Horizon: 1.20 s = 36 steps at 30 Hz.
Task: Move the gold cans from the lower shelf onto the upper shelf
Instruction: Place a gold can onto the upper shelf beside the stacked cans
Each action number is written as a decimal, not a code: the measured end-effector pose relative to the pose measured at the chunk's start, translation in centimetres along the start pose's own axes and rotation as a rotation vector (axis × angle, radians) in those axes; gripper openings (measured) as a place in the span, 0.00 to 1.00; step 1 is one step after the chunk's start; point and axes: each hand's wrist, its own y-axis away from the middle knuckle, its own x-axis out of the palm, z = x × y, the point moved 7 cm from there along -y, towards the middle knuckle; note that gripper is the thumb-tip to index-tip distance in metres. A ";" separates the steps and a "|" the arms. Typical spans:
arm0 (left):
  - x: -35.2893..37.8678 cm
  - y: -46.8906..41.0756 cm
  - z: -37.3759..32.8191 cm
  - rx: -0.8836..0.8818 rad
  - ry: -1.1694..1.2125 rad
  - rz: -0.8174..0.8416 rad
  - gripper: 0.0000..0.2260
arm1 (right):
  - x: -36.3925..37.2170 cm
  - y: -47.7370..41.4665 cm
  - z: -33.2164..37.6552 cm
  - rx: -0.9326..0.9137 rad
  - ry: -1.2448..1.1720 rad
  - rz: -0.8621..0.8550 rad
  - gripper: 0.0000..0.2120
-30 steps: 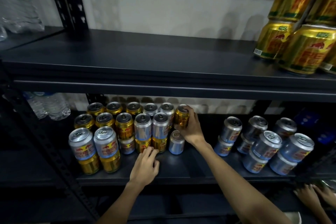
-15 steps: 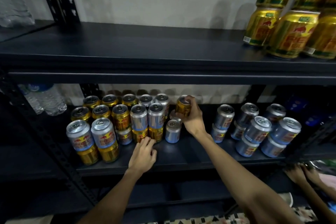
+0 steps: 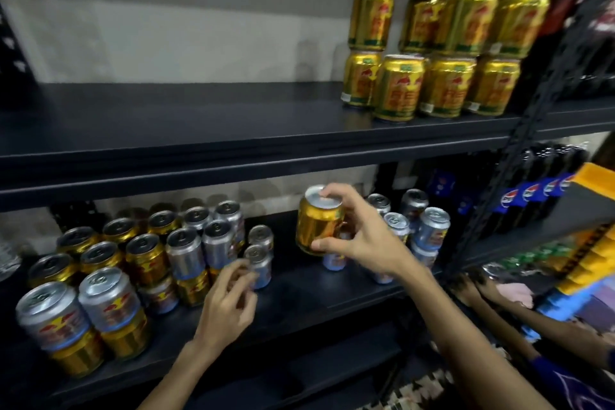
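One gold can point(image 3: 317, 223) is pinched top & bottom by R hand point(image 3: 364, 241), held above lower shelf point(image 3: 299, 299), under upper shelf point(image 3: 199, 130) edge. L hand point(image 3: 229, 298) loosely curled, empty, just beside silver cans point(image 3: 216, 243).

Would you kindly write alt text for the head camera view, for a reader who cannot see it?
The right hand holds a gold can above the lower shelf, below stacked gold cans on the upper shelf. The left hand hovers by mixed silver and gold cans at lower left.
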 end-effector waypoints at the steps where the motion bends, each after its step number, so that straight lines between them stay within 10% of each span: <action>1: -0.8 -2.1 -2.4 0.085 0.036 -0.073 0.10 | -1.5 0.0 1.8 -0.026 -0.016 -0.035 0.32; 10: -13.1 -19.5 -16.8 0.395 0.008 -0.509 0.07 | -12.8 -3.2 13.5 -0.325 0.183 -0.378 0.30; 19: -13.6 -25.3 -9.5 -0.342 -0.455 -0.026 0.15 | -18.5 -8.3 15.4 -0.280 0.287 -0.610 0.29; 36: -12.5 -25.2 -8.7 -0.435 -0.567 0.117 0.20 | -18.4 -11.7 11.1 -0.149 0.306 -0.668 0.35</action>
